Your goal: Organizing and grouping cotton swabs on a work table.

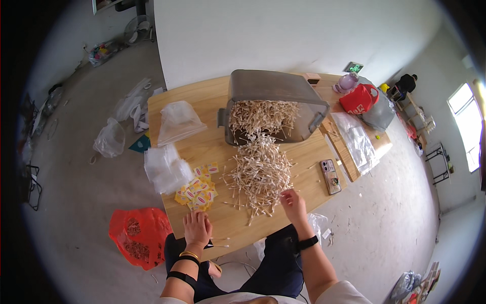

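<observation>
Left hand [196, 228] flat, open, empty on desk [238, 230] beside yellow packets [198, 192] | stick pile [259, 175] mid-desk, spilling from tipped grey bin [273, 88] | right hand [293, 202] fingers loosely curled, touching pile's near edge | phone [330, 176] right.

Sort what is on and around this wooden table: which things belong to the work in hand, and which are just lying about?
In use:
right hand at the heap of thin pale wooden sticks
tipped grey plastic bin spilling them
left hand beside small yellow sachets
stack of clear plastic bags

Lying about:
smartphone
red cap
red plastic bag on the floor
</observation>
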A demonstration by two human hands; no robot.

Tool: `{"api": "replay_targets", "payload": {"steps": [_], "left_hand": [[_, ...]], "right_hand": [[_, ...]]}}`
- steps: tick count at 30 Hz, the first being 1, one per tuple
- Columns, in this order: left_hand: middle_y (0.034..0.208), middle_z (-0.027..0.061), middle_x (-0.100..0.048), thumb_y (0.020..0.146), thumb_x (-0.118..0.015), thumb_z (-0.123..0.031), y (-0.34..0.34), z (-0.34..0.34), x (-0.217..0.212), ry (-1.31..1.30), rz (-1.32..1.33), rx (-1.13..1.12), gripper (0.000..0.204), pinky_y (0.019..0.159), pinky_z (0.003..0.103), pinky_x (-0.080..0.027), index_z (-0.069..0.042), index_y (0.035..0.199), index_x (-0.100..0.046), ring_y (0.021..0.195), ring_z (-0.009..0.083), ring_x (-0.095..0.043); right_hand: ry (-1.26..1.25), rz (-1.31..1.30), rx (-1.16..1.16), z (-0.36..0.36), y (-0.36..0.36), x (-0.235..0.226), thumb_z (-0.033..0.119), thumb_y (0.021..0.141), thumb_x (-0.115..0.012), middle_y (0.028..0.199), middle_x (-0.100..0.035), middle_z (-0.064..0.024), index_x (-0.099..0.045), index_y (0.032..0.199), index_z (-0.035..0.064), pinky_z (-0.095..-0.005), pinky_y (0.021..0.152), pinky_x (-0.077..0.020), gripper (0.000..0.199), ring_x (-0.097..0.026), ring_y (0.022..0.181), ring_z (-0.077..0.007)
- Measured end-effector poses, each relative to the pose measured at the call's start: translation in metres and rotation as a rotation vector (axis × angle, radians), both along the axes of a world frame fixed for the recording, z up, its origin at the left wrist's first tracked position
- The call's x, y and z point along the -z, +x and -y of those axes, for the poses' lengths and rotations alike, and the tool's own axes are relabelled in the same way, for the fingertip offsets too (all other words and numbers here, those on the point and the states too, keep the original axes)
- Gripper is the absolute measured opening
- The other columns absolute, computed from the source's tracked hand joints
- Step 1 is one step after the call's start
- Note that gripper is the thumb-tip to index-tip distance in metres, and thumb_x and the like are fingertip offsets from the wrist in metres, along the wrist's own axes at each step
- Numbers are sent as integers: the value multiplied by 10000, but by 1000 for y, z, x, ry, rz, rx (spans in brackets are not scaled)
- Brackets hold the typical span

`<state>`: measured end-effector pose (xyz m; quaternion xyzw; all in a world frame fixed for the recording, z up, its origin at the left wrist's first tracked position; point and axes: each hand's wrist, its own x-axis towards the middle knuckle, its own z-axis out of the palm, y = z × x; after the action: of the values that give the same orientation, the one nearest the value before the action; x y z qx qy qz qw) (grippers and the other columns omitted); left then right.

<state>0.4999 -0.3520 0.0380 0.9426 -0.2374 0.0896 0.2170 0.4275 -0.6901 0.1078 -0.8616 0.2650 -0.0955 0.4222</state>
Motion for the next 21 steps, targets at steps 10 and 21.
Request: {"api": "replay_targets", "payload": {"steps": [10,21], "left_hand": [[1046,100,-545,828,-606,-192,1,5,-2,9,13,5,174,861,470,-408,-130,980,-548,975,325,-529],[1035,96,-546,853,-586,-186,-2,-4,-5,-23,-3,4,157,855,467,-409,-140,998,-547,990,321,-533]], "right_hand": [[98,168,-168,-30,38,41,119,845,-736,1137,-582,-137,-629,1166,36,-325,741,-552,348,-656,949,-233],[94,-275,-490,-72,-20,28,134,889,-641,851,-667,-121,-711,989,29,-362,743,-522,161,-648,807,-254]]}}
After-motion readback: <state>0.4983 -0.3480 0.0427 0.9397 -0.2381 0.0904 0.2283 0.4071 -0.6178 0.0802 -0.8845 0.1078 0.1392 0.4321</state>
